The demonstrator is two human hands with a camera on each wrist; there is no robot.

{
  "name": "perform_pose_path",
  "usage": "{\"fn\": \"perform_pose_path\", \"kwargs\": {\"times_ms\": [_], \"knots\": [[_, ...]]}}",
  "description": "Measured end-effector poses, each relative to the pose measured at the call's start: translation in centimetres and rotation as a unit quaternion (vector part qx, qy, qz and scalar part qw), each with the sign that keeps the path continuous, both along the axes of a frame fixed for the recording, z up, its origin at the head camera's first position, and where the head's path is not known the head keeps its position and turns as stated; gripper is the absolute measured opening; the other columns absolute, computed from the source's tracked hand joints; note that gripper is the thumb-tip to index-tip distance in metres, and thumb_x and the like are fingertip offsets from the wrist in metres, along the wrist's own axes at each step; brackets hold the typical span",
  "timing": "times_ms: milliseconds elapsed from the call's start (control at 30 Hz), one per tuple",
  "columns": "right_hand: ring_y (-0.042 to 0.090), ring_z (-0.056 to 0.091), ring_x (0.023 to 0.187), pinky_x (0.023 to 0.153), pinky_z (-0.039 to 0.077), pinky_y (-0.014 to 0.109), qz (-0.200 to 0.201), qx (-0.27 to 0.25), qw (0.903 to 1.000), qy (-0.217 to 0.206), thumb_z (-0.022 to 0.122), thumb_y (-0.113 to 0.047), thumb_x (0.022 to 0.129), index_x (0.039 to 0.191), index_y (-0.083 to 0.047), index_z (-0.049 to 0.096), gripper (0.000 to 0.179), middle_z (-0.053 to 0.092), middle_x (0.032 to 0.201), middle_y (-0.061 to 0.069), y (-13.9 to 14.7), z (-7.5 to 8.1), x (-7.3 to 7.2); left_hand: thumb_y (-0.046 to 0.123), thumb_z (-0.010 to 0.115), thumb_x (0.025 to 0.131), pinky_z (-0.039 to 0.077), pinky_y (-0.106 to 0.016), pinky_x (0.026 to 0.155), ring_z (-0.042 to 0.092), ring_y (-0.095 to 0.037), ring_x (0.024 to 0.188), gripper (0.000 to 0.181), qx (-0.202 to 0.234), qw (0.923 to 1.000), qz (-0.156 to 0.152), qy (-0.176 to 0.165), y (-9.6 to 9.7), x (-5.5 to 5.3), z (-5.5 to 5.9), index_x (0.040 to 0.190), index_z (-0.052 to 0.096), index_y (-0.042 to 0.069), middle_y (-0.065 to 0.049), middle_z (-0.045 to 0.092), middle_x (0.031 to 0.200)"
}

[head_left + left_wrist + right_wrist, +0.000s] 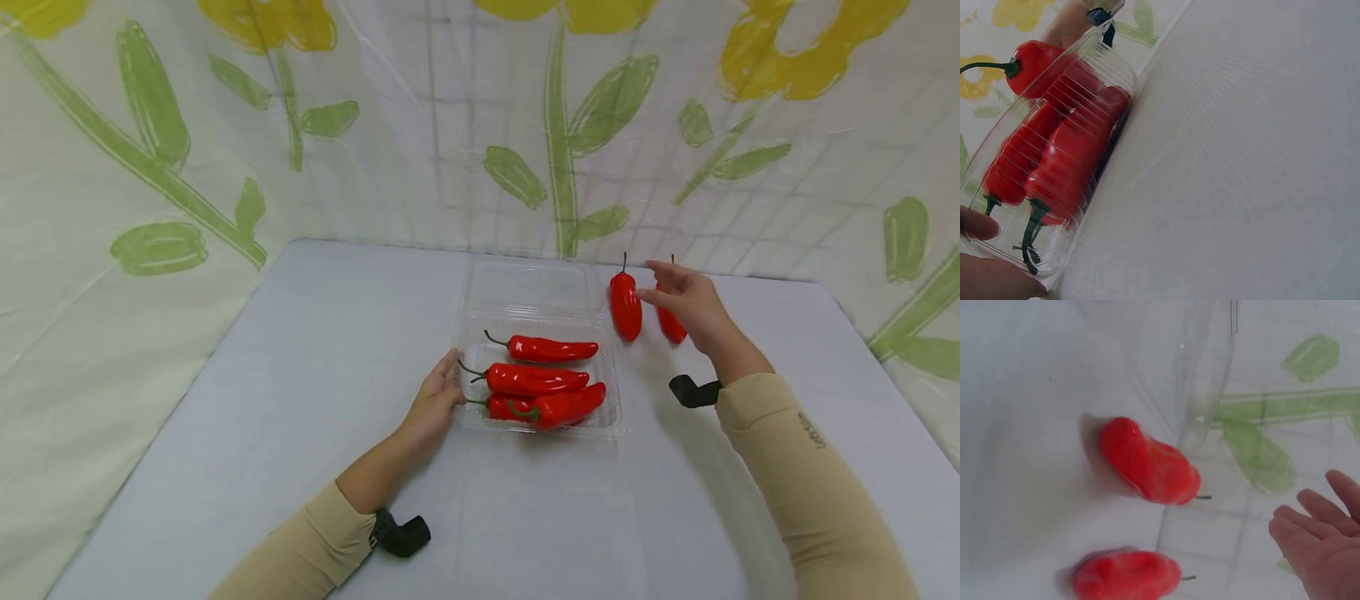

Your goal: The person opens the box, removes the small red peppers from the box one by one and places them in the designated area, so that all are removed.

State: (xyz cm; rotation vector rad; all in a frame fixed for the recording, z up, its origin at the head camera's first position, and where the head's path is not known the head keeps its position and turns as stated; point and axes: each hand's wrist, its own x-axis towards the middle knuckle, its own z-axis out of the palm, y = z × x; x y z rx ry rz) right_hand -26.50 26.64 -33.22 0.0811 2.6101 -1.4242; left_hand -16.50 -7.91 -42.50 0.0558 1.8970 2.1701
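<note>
A clear plastic clamshell box [611, 417] stands on the table with its lid [532, 283] folded back. Several glossy red peppers [536, 379] with green stems lie in it. My left hand [435, 404] grips the box's left side wall, with fingertips [979, 224] at its rim in the left wrist view. Right of the box, two more red peppers lie side by side: a nearer-to-box pepper [626, 308] and an outer pepper [672, 325], partly hidden by my right hand [693, 304]. That hand hovers over them with fingers extended, holding nothing; the right wrist view shows it apart from both peppers [1150, 465].
The white table [337, 333] ends at the back against a hanging sheet [420, 150] painted with yellow flowers and green leaves. Black wrist cameras [403, 533] jut from both sleeves. The open lid lies just left of the loose peppers.
</note>
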Motion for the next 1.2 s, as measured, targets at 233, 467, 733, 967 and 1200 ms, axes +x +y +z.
{"fn": "perform_pose_path", "kwargs": {"times_ms": [233,467,733,967,1200], "knots": [[0.036,0.026,0.140,0.109,0.031,0.051,0.034,-0.003,0.9994,0.006,0.061,-0.032,0.087,0.145,-0.013,0.033,0.066,0.028,0.152,0.015,-1.3,0.3,1.2,-0.011,0.031,0.076,0.007,-0.044,0.117,0.002,-0.031,0.145,0.075,-0.008,1.0000,-0.002,0.005,-0.1,-0.1,0.1,0.147,0.006,-0.005,-0.018,0.006,0.157],[0.033,0.029,0.139,0.107,0.034,0.051,0.092,-0.016,0.9955,0.019,0.063,-0.029,0.086,0.144,-0.011,0.035,0.067,0.034,0.150,0.013,-3.1,0.9,2.2,-0.010,0.032,0.076,0.007,-0.042,0.118,0.002,-0.029,0.145,0.076,-0.008,1.0000,0.002,-0.001,0.0,-0.1,0.1,0.148,0.006,-0.003,-0.015,0.006,0.157],[0.031,0.029,0.140,0.102,0.040,0.048,0.166,0.015,0.9858,0.022,0.064,-0.030,0.085,0.143,-0.015,0.038,0.065,0.036,0.149,0.009,-5.1,1.9,2.9,-0.010,0.032,0.077,0.007,-0.042,0.118,0.002,-0.028,0.146,0.076,-0.011,0.9999,0.001,-0.005,0.0,0.0,0.2,0.148,0.006,-0.003,-0.014,0.006,0.157],[0.033,0.029,0.140,0.101,0.041,0.048,0.234,0.043,0.9713,0.011,0.065,-0.028,0.084,0.143,-0.017,0.039,0.065,0.036,0.149,0.009,-7.2,2.3,3.1,-0.010,0.031,0.078,0.007,-0.042,0.118,0.002,-0.028,0.146,0.075,-0.008,0.9999,0.004,-0.009,0.1,0.0,0.2,0.148,0.006,-0.002,-0.014,0.006,0.157],[0.033,0.030,0.139,0.102,0.040,0.049,0.272,0.046,0.9610,0.011,0.067,-0.026,0.083,0.142,-0.016,0.039,0.066,0.038,0.148,0.008,-8.9,2.3,3.3,-0.010,0.031,0.079,0.007,-0.042,0.118,0.003,-0.027,0.146,0.074,-0.010,0.9998,0.011,-0.011,0.2,0.1,0.2,0.148,0.007,-0.001,-0.013,0.006,0.158]]}}
